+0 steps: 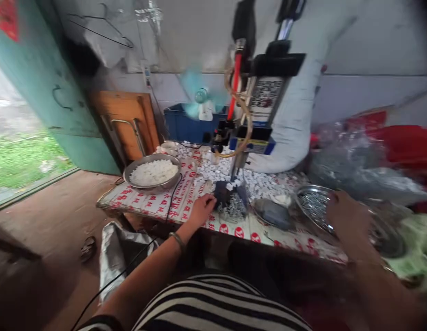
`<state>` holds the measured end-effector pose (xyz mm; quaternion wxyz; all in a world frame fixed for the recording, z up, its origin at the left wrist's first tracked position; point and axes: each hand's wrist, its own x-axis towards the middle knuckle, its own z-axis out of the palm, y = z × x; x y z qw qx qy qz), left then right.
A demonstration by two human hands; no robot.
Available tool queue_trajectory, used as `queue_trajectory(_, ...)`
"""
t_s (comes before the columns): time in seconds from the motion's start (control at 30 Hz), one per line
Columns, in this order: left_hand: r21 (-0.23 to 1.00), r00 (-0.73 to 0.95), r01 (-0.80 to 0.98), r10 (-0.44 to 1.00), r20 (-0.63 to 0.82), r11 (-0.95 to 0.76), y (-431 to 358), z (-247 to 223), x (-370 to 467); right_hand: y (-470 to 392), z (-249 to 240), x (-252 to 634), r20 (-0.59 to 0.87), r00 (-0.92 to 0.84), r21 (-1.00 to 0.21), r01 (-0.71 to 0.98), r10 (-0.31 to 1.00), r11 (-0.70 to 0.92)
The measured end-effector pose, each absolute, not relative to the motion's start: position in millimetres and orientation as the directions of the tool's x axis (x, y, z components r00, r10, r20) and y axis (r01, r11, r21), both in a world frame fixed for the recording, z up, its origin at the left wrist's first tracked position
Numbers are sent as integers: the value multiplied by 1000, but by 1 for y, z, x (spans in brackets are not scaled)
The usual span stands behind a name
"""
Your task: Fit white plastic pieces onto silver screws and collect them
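Observation:
My left hand (202,209) is at the left side of a dark block at the press's foot, its fingers closed together; whatever they hold is too small to make out. Small metal pieces (234,209) are heaped beside that block. On the right, my right hand (347,218), smeared by motion, is over the right edge of a round metal tray (311,187) of small silvery parts; its fingertips are blurred. The press (264,92) with a red tube stands behind the block. Many small white pieces (264,184) lie scattered around its base.
A metal bowl of white pieces (153,181) sits at the table's left. Between the block and the tray lies a dish with a grey object (273,214). Behind are a fan (201,95) and a blue crate (182,124). A black cable (172,197) crosses the table's front edge.

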<state>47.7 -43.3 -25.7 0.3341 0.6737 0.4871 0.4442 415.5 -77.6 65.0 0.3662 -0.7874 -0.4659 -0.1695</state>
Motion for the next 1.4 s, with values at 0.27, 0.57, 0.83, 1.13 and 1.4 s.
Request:
queue_trajectory(0.27,978,70,132,985,156,-164,-51,-12,50,-113,46,294,598,316,-690,670,737,273)
queue_trajectory(0.57,1000,259,-18,966,27,-23,-94,30,80,-112,26,218,452,148,-840,403,880,364)
queue_trajectory(0.83,991,274,53,956,103,-122,-89,26,90,-117,26,223,498,244,-809,476,832,345)
queue_trajectory(1.13,997,312,-74,950,-5,30,-92,32,95,-113,26,221,566,77,-675,615,821,408)
queue_trajectory(1.4,846,407,432,905,126,-312,-39,39,56,-118,12,244,470,147,-782,526,871,333)
